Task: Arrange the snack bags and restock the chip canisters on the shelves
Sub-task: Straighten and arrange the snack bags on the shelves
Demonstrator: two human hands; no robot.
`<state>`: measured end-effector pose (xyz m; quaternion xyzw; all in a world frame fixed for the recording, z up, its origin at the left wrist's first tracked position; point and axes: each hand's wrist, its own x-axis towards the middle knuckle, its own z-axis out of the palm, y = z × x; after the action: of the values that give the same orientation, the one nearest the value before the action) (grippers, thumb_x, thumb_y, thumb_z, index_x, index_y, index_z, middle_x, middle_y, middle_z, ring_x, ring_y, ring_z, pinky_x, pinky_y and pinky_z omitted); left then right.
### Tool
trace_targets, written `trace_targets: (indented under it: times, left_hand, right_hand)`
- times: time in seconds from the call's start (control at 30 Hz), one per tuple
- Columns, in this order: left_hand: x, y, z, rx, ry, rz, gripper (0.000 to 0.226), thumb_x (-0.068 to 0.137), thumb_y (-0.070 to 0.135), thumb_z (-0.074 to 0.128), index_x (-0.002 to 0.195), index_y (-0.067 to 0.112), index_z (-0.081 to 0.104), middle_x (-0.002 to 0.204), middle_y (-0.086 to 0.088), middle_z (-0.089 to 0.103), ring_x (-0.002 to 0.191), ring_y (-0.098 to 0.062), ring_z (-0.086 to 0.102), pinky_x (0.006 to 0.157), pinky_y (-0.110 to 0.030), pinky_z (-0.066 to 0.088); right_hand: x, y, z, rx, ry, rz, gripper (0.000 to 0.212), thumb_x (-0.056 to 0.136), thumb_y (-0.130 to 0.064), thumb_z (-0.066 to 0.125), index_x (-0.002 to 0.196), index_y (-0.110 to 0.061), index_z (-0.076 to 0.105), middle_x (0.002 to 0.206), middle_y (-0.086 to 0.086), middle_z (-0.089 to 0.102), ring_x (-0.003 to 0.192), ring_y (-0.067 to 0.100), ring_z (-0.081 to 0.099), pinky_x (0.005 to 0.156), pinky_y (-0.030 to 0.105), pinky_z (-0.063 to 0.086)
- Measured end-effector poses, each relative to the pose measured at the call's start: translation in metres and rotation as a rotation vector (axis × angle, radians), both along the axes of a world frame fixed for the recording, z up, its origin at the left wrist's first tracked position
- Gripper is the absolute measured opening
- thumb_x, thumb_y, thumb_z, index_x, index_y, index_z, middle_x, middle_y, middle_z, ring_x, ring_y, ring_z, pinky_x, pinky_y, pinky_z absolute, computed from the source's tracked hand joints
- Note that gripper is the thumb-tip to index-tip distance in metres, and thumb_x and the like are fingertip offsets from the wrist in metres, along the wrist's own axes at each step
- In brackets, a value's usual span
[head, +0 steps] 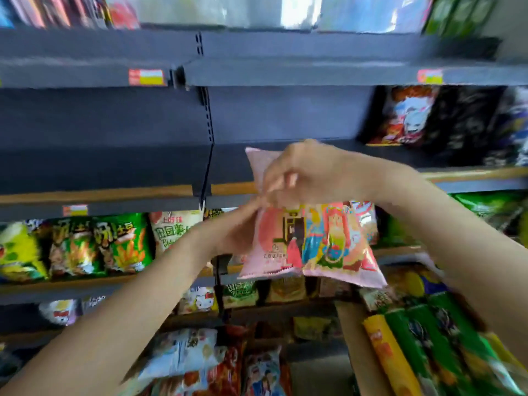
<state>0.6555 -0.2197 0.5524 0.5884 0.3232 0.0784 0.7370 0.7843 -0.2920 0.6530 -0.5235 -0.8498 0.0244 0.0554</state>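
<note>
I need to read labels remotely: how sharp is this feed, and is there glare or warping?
Head view: motion blur smears both hands and shelf edges; the pink snack bag is the sharpest thing, its print partly legible; bright glare washes out the top shelf; wide-angle warping bows the shelves.

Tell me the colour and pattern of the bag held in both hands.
Pink bag with colourful cartoon figures printed on its front; head view shows it.

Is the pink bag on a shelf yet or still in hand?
In hand. The pink bag hangs in front of the shelves, pinched by the left hand and right hand.
</note>
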Motion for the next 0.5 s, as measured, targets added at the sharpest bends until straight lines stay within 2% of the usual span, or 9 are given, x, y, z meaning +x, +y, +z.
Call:
trace_targets:
  times: [0.03, 0.07, 0.1, 0.17, 0.23, 0.3, 0.4, 0.43, 0.5]
  left_hand:
    - [0.001, 0.003, 0.005, -0.026, -0.083, -0.009, 0.082, 0.034, 0.057, 0.086, 0.101, 0.015, 0.062, 0.101, -0.006, 0.072, 0.083, -0.014, 0.069, 0.071, -0.026, 0.056]
    - [0.002, 0.011, 0.004, -0.015, -0.136, 0.008, 0.077, 0.038, 0.056, 0.084, 0.1, 0.017, 0.062, 0.094, -0.003, 0.074, 0.08, -0.012, 0.07, 0.067, -0.023, 0.056]
    - [0.006, 0.025, 0.002, 0.009, -0.183, 0.065, 0.078, 0.037, 0.054, 0.085, 0.102, 0.017, 0.062, 0.095, -0.004, 0.073, 0.082, -0.013, 0.07, 0.067, -0.024, 0.056]
    - [0.014, 0.031, 0.013, 0.102, -0.201, 0.14, 0.093, 0.03, 0.052, 0.089, 0.112, 0.017, 0.06, 0.108, -0.008, 0.07, 0.091, -0.017, 0.068, 0.074, -0.029, 0.057]
    - [0.029, 0.042, 0.019, 0.165, -0.253, 0.174, 0.1, 0.035, 0.051, 0.089, 0.123, 0.018, 0.054, 0.116, -0.008, 0.066, 0.098, -0.02, 0.066, 0.077, -0.034, 0.056]
    - [0.049, 0.043, 0.029, 0.219, -0.28, 0.214, 0.093, 0.049, 0.047, 0.086, 0.13, 0.02, 0.048, 0.121, -0.007, 0.064, 0.106, -0.023, 0.064, 0.083, -0.038, 0.054]
    - [0.086, 0.047, 0.033, 0.391, -0.247, 0.361, 0.065, 0.071, 0.031, 0.076, 0.129, 0.02, 0.05, 0.122, -0.002, 0.064, 0.107, -0.02, 0.062, 0.087, -0.036, 0.051]
    - [0.098, 0.046, 0.035, 0.495, -0.19, 0.393, 0.059, 0.073, 0.027, 0.073, 0.127, 0.021, 0.052, 0.124, 0.002, 0.062, 0.108, -0.017, 0.06, 0.089, -0.033, 0.048]
    - [0.127, 0.047, 0.033, 0.654, -0.083, 0.45, 0.047, 0.079, 0.019, 0.07, 0.122, 0.025, 0.052, 0.12, 0.01, 0.058, 0.104, -0.01, 0.056, 0.083, -0.024, 0.045]
  right_hand:
    - [0.021, 0.003, 0.005, 0.133, 0.063, -0.101, 0.024, 0.088, -0.024, 0.061, 0.088, -0.002, 0.07, 0.084, 0.014, 0.068, 0.071, 0.014, 0.058, 0.07, 0.025, 0.036]
    - [0.049, 0.011, 0.007, 0.264, 0.121, -0.252, 0.026, 0.088, -0.027, 0.061, 0.088, -0.003, 0.07, 0.087, 0.016, 0.068, 0.079, 0.023, 0.061, 0.072, 0.028, 0.037]
    - [0.074, 0.016, 0.009, 0.291, 0.235, -0.41, 0.027, 0.087, -0.033, 0.062, 0.091, -0.006, 0.069, 0.09, 0.013, 0.068, 0.082, 0.025, 0.061, 0.072, 0.028, 0.039]
    - [0.1, 0.014, 0.004, 0.024, 0.615, -0.522, 0.033, 0.081, -0.043, 0.065, 0.103, -0.019, 0.062, 0.095, 0.003, 0.068, 0.077, 0.018, 0.063, 0.07, 0.027, 0.05]
    - [0.11, 0.012, -0.012, -0.291, 0.873, -0.436, 0.042, 0.076, -0.045, 0.064, 0.113, -0.028, 0.052, 0.094, -0.01, 0.07, 0.076, 0.009, 0.067, 0.067, 0.023, 0.056]
    - [0.124, 0.016, -0.026, -0.332, 0.994, -0.35, 0.047, 0.075, -0.036, 0.066, 0.117, -0.029, 0.046, 0.1, -0.011, 0.07, 0.083, 0.005, 0.068, 0.068, 0.023, 0.057]
    - [0.158, 0.034, -0.044, -0.158, 1.144, -0.398, 0.073, 0.068, -0.027, 0.077, 0.13, -0.019, 0.039, 0.114, 0.008, 0.066, 0.094, 0.014, 0.064, 0.085, 0.046, 0.055]
    - [0.171, 0.039, -0.049, -0.107, 1.152, -0.434, 0.084, 0.068, -0.023, 0.079, 0.137, -0.017, 0.032, 0.111, 0.008, 0.066, 0.095, 0.014, 0.062, 0.09, 0.046, 0.052]
    - [0.2, 0.05, -0.058, -0.012, 1.09, -0.485, 0.101, 0.066, -0.022, 0.083, 0.145, -0.018, 0.02, 0.101, -0.011, 0.062, 0.095, 0.007, 0.059, 0.094, 0.034, 0.049]
